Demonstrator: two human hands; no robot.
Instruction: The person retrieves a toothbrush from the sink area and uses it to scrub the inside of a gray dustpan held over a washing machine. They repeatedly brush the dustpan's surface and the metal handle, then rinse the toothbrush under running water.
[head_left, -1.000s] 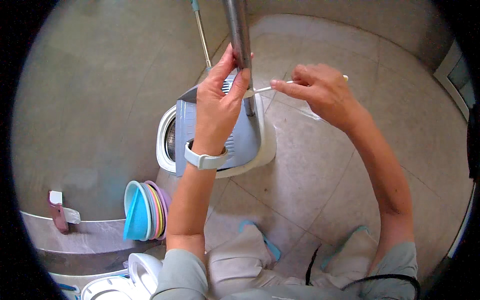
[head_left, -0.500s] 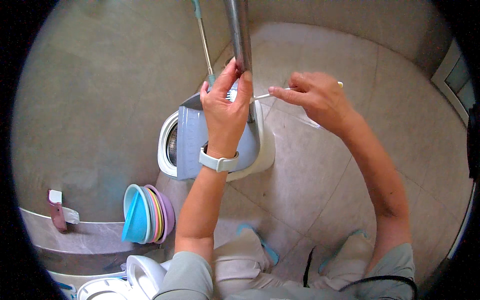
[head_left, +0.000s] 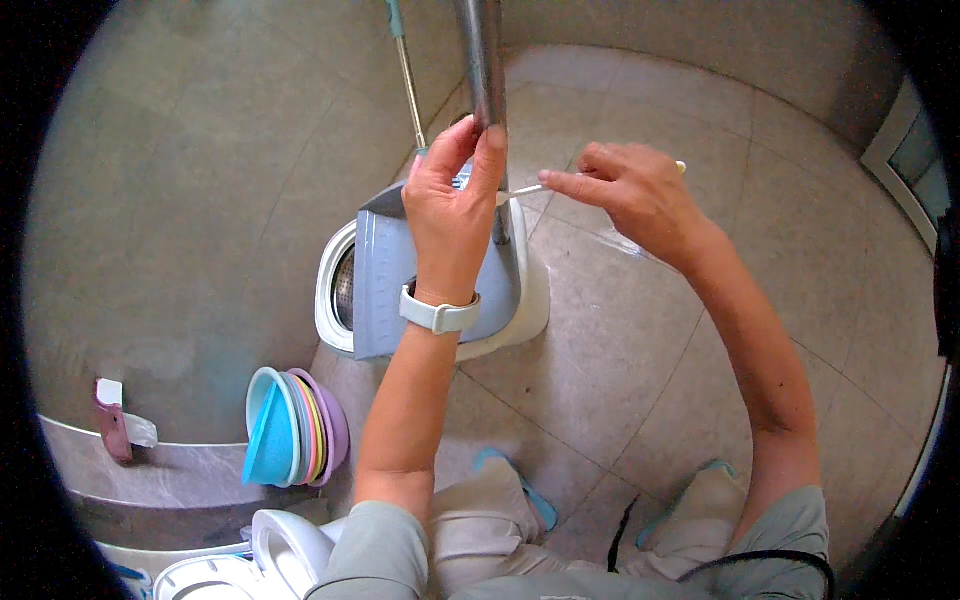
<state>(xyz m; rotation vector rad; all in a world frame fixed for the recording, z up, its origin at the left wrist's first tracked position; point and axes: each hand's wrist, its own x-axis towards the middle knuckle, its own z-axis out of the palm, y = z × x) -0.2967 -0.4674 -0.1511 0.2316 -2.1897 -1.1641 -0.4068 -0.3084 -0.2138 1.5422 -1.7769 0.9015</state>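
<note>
My left hand, a pale watch band on its wrist, pinches a shiny metal pole between thumb and fingers. The pole stands nearly upright above a grey-blue dustpan. My right hand is closed around a slim white toothbrush, its forefinger stretched along the handle. The brush's far end reaches the pole just below my left thumb, and its bristles cannot be made out. Under the dustpan sits a white mop bucket with a round metal spin basket at its left.
A thin pole with a green grip leans behind the bucket. Stacked coloured basins stand at the lower left, near a white toilet. A pink holder lies on the ledge. At the right is a framed door.
My left hand has shifted slightly up and right along the pole, and the pole has moved a little to the right. The toothbrush's far end sits slightly lower; my right hand has barely moved.
</note>
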